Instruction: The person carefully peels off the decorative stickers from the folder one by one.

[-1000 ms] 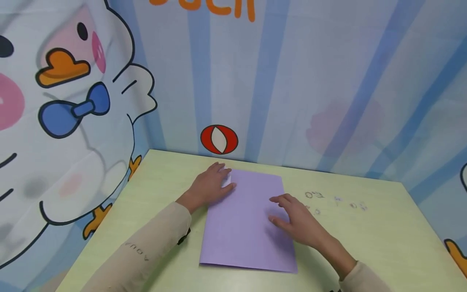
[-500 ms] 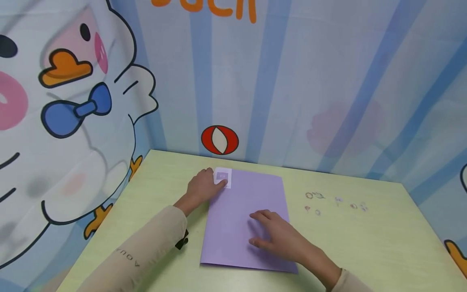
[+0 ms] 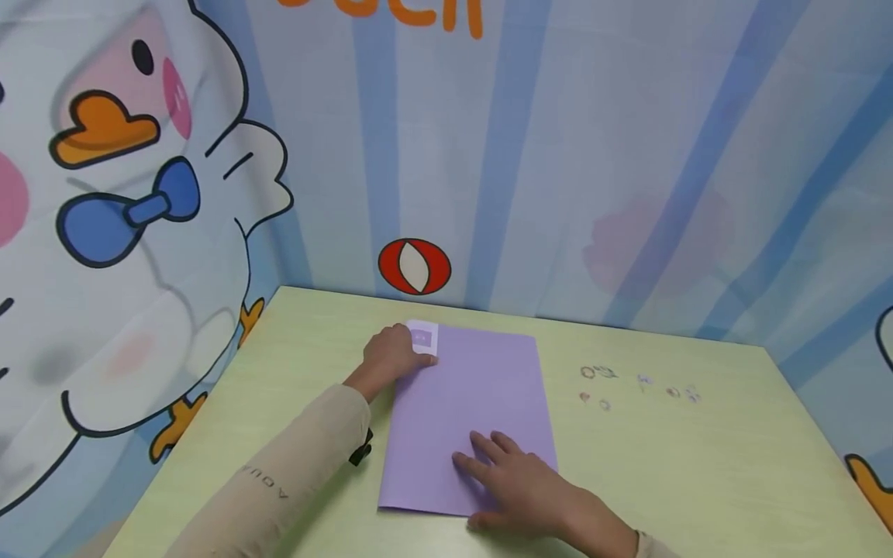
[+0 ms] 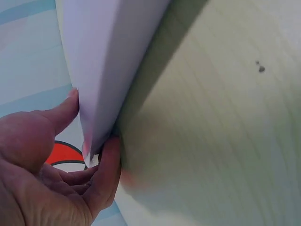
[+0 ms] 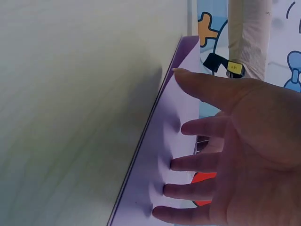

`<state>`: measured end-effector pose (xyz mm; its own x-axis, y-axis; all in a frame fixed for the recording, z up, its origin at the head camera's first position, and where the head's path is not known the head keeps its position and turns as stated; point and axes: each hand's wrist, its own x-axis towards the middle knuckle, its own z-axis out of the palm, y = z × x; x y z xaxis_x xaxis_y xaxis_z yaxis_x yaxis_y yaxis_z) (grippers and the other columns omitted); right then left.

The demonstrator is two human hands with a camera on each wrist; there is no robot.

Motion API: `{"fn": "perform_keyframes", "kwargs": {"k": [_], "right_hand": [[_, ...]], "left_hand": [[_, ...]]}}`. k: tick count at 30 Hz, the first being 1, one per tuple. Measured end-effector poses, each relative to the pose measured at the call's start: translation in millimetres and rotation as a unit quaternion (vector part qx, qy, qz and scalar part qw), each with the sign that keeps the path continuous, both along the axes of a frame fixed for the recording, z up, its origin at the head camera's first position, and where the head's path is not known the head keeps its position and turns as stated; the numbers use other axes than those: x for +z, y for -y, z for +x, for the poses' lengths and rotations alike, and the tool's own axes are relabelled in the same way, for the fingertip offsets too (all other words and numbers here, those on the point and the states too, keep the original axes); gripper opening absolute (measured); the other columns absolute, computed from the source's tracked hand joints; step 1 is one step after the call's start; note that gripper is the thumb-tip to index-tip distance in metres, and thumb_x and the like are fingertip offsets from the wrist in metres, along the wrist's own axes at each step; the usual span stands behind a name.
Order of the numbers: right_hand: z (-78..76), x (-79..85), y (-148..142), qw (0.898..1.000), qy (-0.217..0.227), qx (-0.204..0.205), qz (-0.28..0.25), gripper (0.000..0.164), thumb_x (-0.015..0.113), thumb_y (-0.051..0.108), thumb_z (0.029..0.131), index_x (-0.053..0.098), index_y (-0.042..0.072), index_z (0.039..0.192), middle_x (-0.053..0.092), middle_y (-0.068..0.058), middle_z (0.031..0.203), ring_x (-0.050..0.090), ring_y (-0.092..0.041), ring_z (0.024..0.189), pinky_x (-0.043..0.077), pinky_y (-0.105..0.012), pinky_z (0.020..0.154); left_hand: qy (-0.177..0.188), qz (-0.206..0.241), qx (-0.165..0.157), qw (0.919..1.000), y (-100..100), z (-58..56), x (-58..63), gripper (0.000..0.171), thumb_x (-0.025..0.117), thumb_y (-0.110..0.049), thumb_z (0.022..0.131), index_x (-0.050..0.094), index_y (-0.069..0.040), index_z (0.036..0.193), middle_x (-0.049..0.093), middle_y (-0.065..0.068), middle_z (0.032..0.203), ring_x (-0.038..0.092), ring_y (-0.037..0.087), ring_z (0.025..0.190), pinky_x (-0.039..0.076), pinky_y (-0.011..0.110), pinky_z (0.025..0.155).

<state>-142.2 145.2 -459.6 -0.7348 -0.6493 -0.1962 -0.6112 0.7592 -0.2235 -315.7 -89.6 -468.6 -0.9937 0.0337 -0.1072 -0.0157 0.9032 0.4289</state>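
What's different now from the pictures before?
The right hand moved left and toward the person, to the near edge of the purple rectangular paper folder. The left hand drew back, uncovering most of the rectangular white label, and now pinches the folder's left edge. The folder and the small faint coloured shapes on the pale yellow-green table stayed put.

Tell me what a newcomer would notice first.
Likely the big cartoon bird on the backdrop, at the head view's left. Then the purple folder on the table: the left hand grips its left edge near the far corner, the right hand spreads over its near-right part.
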Motion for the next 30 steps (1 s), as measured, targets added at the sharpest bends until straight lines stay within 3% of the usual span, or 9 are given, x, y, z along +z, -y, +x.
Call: {"fn": "perform_keyframes", "kwargs": {"k": [6,10,16,20,25,30], "right_hand": [[8.5,-0.8,1.6,1.000,-0.011,0.000,0.017,0.086,0.079,0.055,0.090,0.048,0.018,0.161,0.038,-0.021,0.167,0.037,-0.051,0.149,0.051,-0.068,0.100],[8.6,0.4,3.0,1.000,-0.007,-0.005,0.011,0.083,0.071,0.062,0.094,0.051,0.012,0.158,0.041,-0.021,0.165,0.039,-0.051,0.148,0.051,-0.067,0.101],[4.6,-0.7,11.7,0.995,0.011,-0.059,-0.083,0.078,0.069,0.061,0.097,0.061,-0.002,0.143,0.052,-0.031,0.152,0.048,-0.055,0.140,0.042,-0.064,0.113],[7.0,-3.2,20.4,0.986,0.003,-0.101,-0.129,0.083,0.068,0.063,0.097,0.057,-0.005,0.145,0.053,-0.033,0.150,0.050,-0.056,0.138,0.042,-0.065,0.113],[12.3,-5.9,30.8,0.973,0.000,-0.144,-0.178,0.104,0.068,0.066,0.095,0.038,-0.011,0.157,0.042,-0.035,0.159,0.041,-0.059,0.142,0.038,-0.067,0.115],[16.9,-10.0,38.1,0.962,-0.011,-0.173,-0.210,0.114,0.067,0.071,0.093,0.027,-0.009,0.163,0.033,-0.034,0.164,0.031,-0.060,0.148,0.035,-0.067,0.117]], "left_hand": [[0.009,0.006,0.003,0.9999,1.9,0.5,1.7,0.055,0.087,-0.041,0.088,0.066,0.002,0.115,0.065,0.010,0.089,0.060,0.025,0.079,0.052,0.035,0.068],[0.004,0.029,0.013,0.9995,3.6,2.4,0.8,0.056,0.087,-0.038,0.088,0.064,0.004,0.116,0.066,0.013,0.091,0.061,0.027,0.081,0.053,0.037,0.070],[-0.008,0.078,0.021,0.9967,1.6,6.6,7.3,0.075,0.085,-0.030,0.091,0.046,0.013,0.140,0.065,0.023,0.113,0.064,0.033,0.098,0.059,0.046,0.091],[-0.023,0.077,0.017,0.9966,-2.2,13.0,22.9,0.080,0.084,-0.026,0.093,0.040,0.014,0.147,0.066,0.026,0.118,0.066,0.036,0.104,0.059,0.047,0.094],[-0.053,0.074,0.009,0.9958,-6.8,27.4,53.7,0.076,0.082,-0.022,0.093,0.040,0.012,0.146,0.069,0.024,0.109,0.069,0.035,0.094,0.062,0.045,0.082],[-0.075,0.085,0.000,0.9935,-12.1,47.2,81.2,0.067,0.080,-0.020,0.096,0.044,0.010,0.144,0.070,0.023,0.112,0.069,0.034,0.093,0.063,0.045,0.077]]}}
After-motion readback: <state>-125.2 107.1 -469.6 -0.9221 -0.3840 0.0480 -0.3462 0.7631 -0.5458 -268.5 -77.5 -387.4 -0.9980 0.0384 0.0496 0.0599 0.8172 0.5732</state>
